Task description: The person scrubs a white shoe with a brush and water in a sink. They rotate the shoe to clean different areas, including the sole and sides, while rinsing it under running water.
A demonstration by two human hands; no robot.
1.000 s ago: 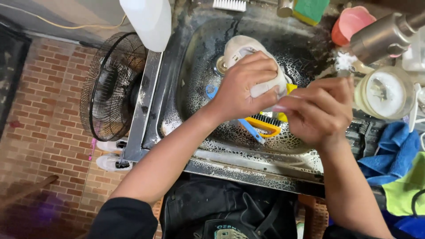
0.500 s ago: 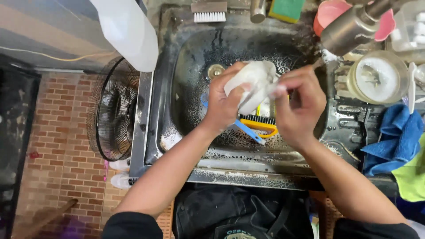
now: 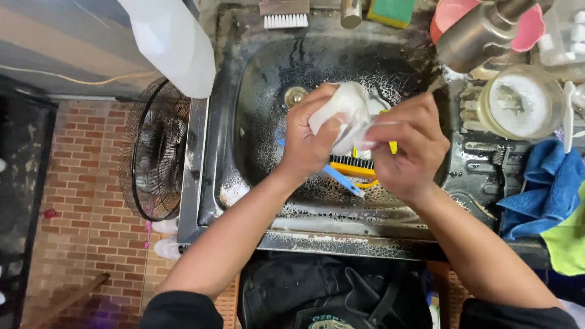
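Over a dark, soapy metal sink [image 3: 256, 91], my left hand [image 3: 311, 143] grips a white cloth-like object [image 3: 346, 109] from the left. My right hand [image 3: 405, 146] closes on the same white object from the right, pinching its lower end. Under both hands a yellow and black brush [image 3: 356, 167] with a blue handle [image 3: 344, 181] lies on the sink bottom. The drain [image 3: 295, 95] shows just left of my left hand.
A metal tap [image 3: 481, 33] reaches in from the upper right. A pink bowl [image 3: 536, 30], a round lidded container [image 3: 521, 103], and blue and green cloths [image 3: 548, 189] sit at right. A white scrub brush [image 3: 284, 15] and sponge [image 3: 390, 11] lie behind; a fan [image 3: 155, 152] stands on the floor at left.
Both hands have kept hold of the white object while working it above the sink; the view shifted slightly, and the hands now sit a little lower and more central.
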